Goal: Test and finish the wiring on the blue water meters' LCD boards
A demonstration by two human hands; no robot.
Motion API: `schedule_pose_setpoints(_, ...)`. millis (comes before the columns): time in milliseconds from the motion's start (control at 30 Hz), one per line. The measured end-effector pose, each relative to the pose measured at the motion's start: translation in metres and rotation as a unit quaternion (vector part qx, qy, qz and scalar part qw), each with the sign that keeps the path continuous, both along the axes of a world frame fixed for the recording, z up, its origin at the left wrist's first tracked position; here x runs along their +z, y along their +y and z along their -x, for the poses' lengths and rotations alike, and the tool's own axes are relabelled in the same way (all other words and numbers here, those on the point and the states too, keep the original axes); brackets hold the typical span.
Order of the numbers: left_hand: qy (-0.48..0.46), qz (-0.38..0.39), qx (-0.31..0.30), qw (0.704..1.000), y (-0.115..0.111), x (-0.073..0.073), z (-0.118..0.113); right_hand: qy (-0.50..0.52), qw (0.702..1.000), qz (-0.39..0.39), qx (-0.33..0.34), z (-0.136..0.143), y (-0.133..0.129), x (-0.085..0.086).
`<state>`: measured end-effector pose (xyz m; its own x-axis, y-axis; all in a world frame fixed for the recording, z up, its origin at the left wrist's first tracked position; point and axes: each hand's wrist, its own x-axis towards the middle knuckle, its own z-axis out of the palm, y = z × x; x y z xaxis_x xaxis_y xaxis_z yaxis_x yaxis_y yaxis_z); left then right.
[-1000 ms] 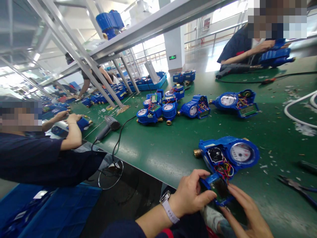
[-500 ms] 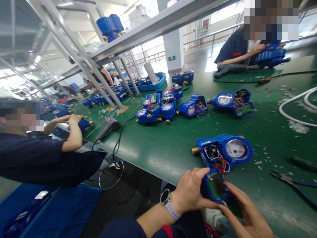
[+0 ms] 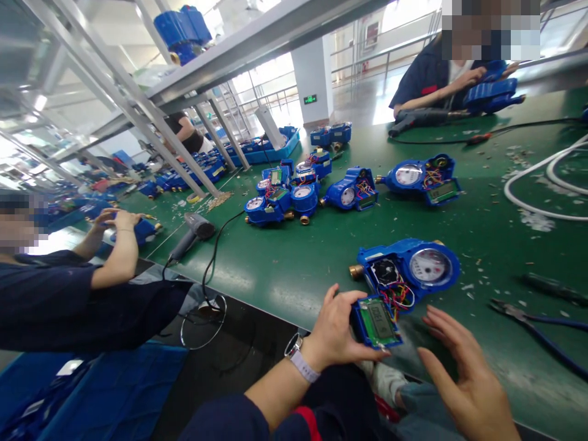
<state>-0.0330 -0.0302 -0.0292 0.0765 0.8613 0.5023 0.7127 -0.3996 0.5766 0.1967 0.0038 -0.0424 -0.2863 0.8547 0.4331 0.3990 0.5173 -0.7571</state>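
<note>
Clamping display module (image 3: pixel 379 321) in left hand (image 3: pixel 337 337) near one-o'clock meter (image 3: pixel 408 263), presumably sparing wires (image 3: pixel 399 297), with right hand (image 3: pixel 468 373) spread-fingered at four o'clock.

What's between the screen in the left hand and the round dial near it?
Coloured wires and blue casing lie between the screen and the dial, in the head view.

The blue meter (image 3: pixel 403 268) lies on the green table (image 3: pixel 275 269), round dial (image 3: pixel 430 268) facing up, brass fitting (image 3: pixel 355 271) at its left end, compartment (image 3: pixel 384 271) open. Coloured wires (image 3: pixel 395 295) join it to the blue-framed screen (image 3: pixel 379 322) at its near side. The screen faces up, showing dark characters.
</note>
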Motion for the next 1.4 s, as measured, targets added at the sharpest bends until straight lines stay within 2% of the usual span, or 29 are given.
schedule_pose_setpoints(133,0.014,0.006,0.002,1.0,-0.001,0.004,0.012,-0.062,0.997,-0.041,-0.014,-0.001,0.016,0.009)
schedule_pose_setpoints(267,0.012,0.046,0.038,0.998,-0.004,0.007,0.024,-0.127,0.987,-0.096,0.035,0.002,0.022,0.01)
schedule_pose_setpoints(367,0.01,0.087,0.067,0.994,-0.005,0.01,0.032,-0.13,0.983,-0.11,0.07,0.006,0.019,0.008)
schedule_pose_setpoints(533,0.007,0.129,0.076,0.989,-0.007,0.015,0.034,-0.114,0.987,-0.074,0.09,0.01,0.012,0.011)
schedule_pose_setpoints(733,-0.025,0.142,0.069,0.987,-0.013,0.014,0.022,-0.101,0.99,-0.039,0.085,0.009,0.008,0.018)
schedule_pose_setpoints(833,-0.023,0.131,0.067,0.989,-0.016,0.011,0.016,-0.091,0.991,-0.039,0.085,0.009,0.006,0.022)
schedule_pose_setpoints(1100,0.055,0.024,0.047,0.997,-0.022,0.004,0.008,-0.071,0.991,-0.054,0.1,0.011,0.004,0.028)
schedule_pose_setpoints(1400,0.094,0.001,0.055,0.994,-0.021,0.001,0.01,-0.064,0.99,-0.075,0.105,0.013,0.003,0.031)
